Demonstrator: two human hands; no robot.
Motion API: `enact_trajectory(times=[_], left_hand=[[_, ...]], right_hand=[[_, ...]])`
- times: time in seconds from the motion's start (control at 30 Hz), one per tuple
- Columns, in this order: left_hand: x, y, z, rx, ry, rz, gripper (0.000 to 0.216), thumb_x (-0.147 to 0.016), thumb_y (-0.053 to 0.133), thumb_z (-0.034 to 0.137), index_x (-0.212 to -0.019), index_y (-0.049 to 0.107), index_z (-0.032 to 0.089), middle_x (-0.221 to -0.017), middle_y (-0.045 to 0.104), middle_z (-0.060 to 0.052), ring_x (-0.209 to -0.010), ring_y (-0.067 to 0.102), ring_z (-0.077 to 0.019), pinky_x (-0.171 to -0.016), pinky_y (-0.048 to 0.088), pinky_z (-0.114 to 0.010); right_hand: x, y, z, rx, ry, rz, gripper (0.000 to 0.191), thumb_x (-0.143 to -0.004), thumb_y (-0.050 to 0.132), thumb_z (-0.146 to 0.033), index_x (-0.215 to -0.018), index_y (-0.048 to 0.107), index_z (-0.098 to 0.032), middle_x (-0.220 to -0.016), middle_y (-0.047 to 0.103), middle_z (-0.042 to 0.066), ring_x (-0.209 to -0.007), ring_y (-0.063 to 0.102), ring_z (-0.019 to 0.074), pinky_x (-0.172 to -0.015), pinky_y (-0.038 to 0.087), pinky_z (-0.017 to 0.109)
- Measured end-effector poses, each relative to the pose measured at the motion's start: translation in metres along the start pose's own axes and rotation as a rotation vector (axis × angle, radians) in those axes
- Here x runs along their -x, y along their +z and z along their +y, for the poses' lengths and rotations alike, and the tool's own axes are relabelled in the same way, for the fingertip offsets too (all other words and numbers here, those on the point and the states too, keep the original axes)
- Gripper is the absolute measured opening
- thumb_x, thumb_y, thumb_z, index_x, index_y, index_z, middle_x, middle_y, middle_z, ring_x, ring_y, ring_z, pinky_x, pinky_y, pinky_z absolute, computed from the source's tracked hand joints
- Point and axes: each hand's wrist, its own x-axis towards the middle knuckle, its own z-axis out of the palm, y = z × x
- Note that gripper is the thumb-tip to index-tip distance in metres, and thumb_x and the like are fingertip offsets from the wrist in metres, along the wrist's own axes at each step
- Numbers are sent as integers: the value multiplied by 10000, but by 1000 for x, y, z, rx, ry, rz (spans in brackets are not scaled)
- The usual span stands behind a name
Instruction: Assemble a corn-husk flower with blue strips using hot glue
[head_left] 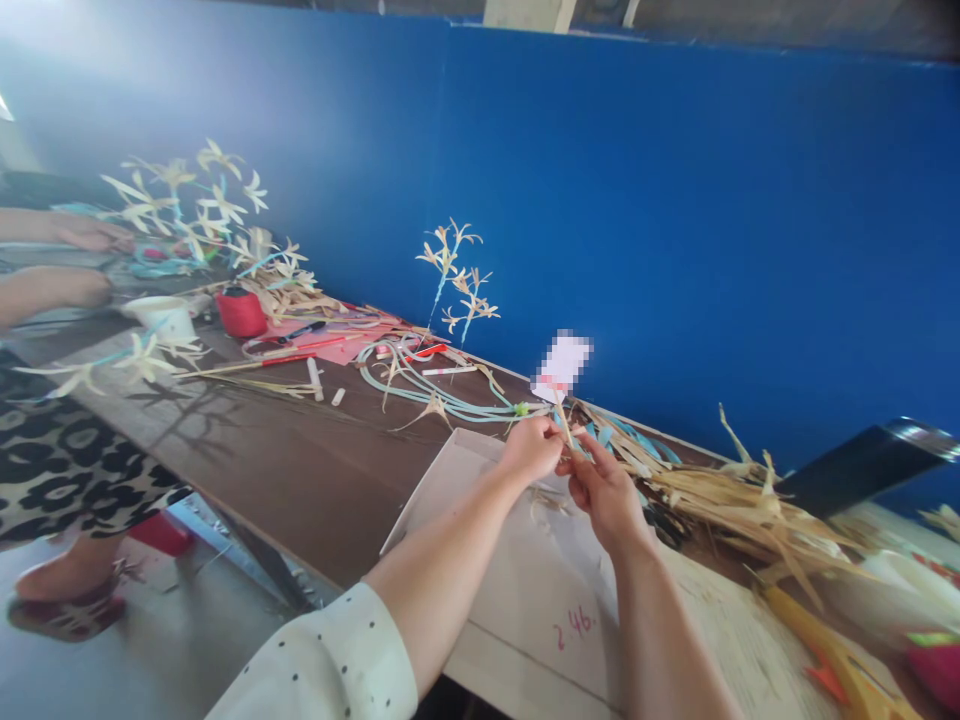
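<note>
My left hand (534,450) and my right hand (611,500) meet over an open cardboard box lid (442,485). Between their fingertips stands a thin straw-coloured strip (562,418), pinched from both sides; its lower end is hidden by my fingers. Just beyond it, a white card (562,368) with a blurred-out area leans near the blue wall. Small dried scraps (551,500) lie in the lid below my hands. To the right of my right hand is a heap of dried, husk-like strips (720,500).
Two husk-flower stems (450,270) stand by the wall. Pale blue cord (435,405) loops on the table. Left are a red thread spool (241,312) and a white cup (163,318). A co-worker's hands (90,235) are far left. A dark cylinder (870,465) and yellow tool (832,650) lie right.
</note>
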Motion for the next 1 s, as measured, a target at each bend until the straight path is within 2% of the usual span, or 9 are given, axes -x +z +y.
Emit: enact_trajectory(times=[0.23,0.37,0.5,0.57,0.67,0.73,0.8,0.9,1.0], left_hand=[[2,4,-1,-54,27,28,181,-779,505,288,-750,643,174,-758,690,-33,-703,602,-139,-679,444,-232],[3,5,0,-57,-4,26,161,-771,524,295,-725,627,180,-750,688,-31,-691,595,-142,-667,435,-240],[3,7,1,-29,-10,8,154,-769,530,287,-724,633,182,-760,691,-35,-706,599,-146,-660,434,-237],[2,7,0,-11,-26,10,149,-768,528,273,-731,640,181,-751,692,-34,-685,597,-144,-646,434,-237],[-2,6,-2,20,-67,30,160,-775,519,264,-729,648,180,-732,691,-25,-638,590,-136,-625,436,-239],[-4,5,-3,32,-81,42,170,-781,519,273,-733,651,177,-724,689,-20,-635,591,-132,-629,441,-236],[-5,4,-5,25,-68,42,173,-780,531,290,-751,653,170,-729,688,-21,-658,598,-133,-647,447,-234],[-3,4,-4,-1,-16,28,171,-773,541,293,-781,653,164,-766,690,-26,-714,612,-141,-687,456,-235],[0,4,-1,-12,33,20,167,-781,511,265,-778,648,169,-801,692,-30,-743,619,-143,-709,459,-234]], right_hand=[[-7,-1,8,90,-33,113,629,-660,689,-506,-1198,593,-195,-669,635,31,-397,376,61,-363,218,196],[-9,-2,10,146,-78,228,574,-670,681,-482,-1167,631,-199,-644,623,25,-422,388,72,-394,299,220],[-9,-3,9,181,-109,333,512,-698,655,-461,-1147,647,-214,-649,620,21,-436,395,82,-406,321,232],[-9,-5,6,157,-111,410,520,-700,650,-472,-1151,642,-213,-663,622,26,-436,392,83,-396,309,229],[-6,-8,-1,-12,-134,469,605,-674,679,-481,-1211,584,-219,-699,628,27,-428,369,62,-387,275,206],[-4,-9,-5,-134,-135,394,643,-659,703,-462,-1237,549,-227,-694,620,14,-418,344,44,-384,245,187],[-2,-8,-8,-184,-108,257,634,-664,713,-433,-1238,541,-227,-665,606,1,-409,328,36,-381,219,177],[-1,-4,-5,-127,-36,68,613,-687,705,-420,-1239,532,-217,-654,607,3,-399,335,40,-371,186,177],[-3,-3,2,-42,23,25,628,-677,703,-455,-1230,542,-204,-658,619,15,-392,346,48,-366,171,180]])
